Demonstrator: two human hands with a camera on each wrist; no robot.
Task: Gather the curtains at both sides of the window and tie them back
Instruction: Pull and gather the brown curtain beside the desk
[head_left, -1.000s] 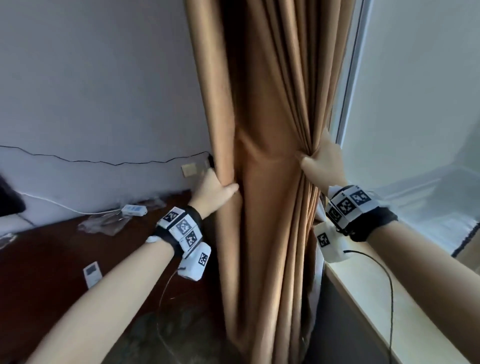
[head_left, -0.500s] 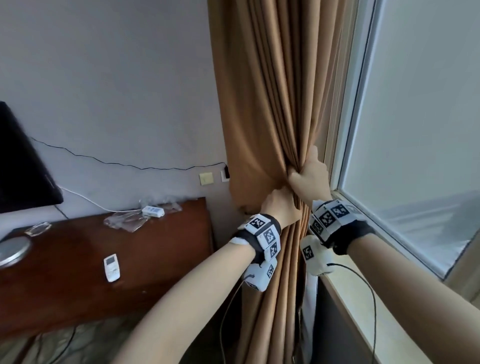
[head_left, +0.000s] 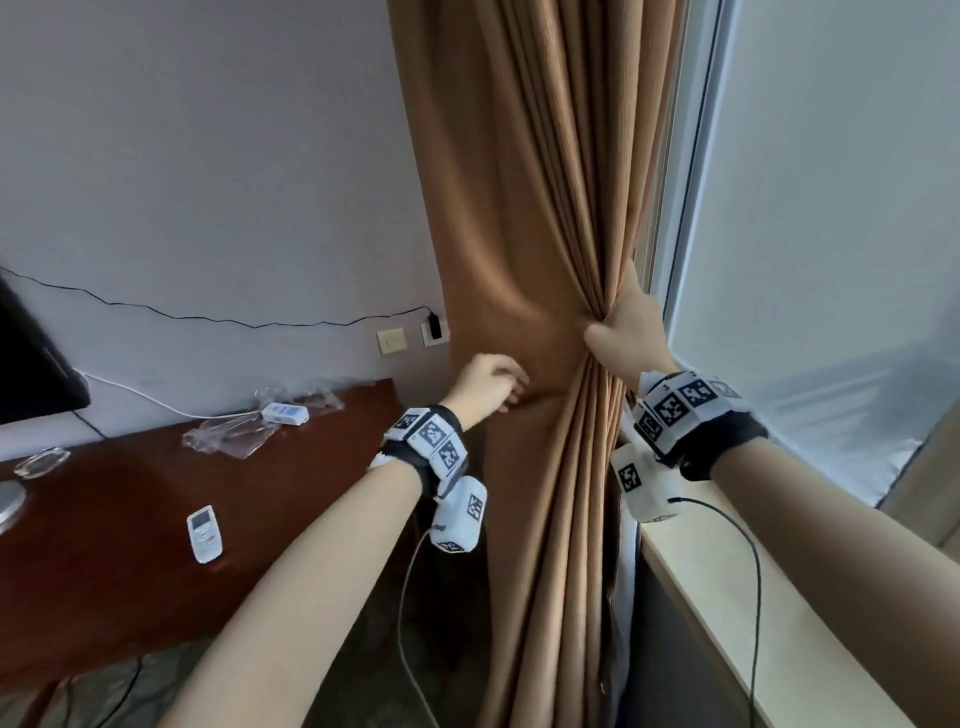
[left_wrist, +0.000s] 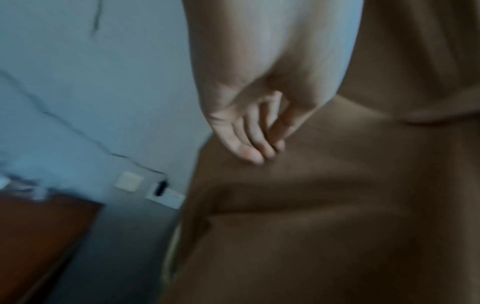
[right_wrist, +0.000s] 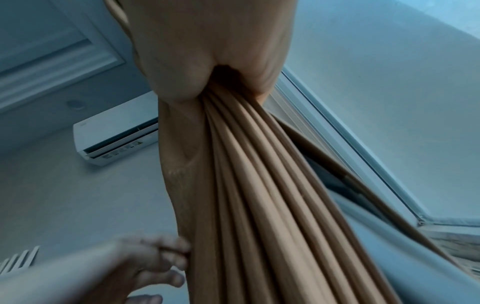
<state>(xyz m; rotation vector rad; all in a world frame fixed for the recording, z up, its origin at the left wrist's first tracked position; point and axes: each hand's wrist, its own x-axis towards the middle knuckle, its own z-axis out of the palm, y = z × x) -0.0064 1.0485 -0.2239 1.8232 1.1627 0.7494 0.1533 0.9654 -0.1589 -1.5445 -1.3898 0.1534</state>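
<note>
Half a second back both hands were bunched together on the gathered folds; since then the left hand (head_left: 485, 382) has let go and slid out to the left, while the right hand (head_left: 626, 332) has stayed clamped where it was.

The brown curtain (head_left: 524, 208) hangs in the corner between the grey wall and the window frame (head_left: 691, 208), its folds pulled in tight at the right hand's fist and falling loose below it to the sill (head_left: 727, 597). To the left stands a dark wooden desk (head_left: 104, 519) with one white remote (head_left: 204, 533) lying on it, a crumpled clear plastic bag (head_left: 228, 434) and a small white box (head_left: 284, 413) on a white cord. A black cable runs along the wall to a plug in the socket (head_left: 434, 330), with one beige switch plate (head_left: 390, 341) beside it; the curtain's left edge hangs just right of the socket.

The right hand grips the curtain, fingers and thumb wrapped round the bunch. The left hand reaches forward with its fingers loosely extended, the fingertips (left_wrist: 255, 155) touching the flat cloth and holding nothing. One curtain, two hands, each wrist wearing a marker band.
</note>
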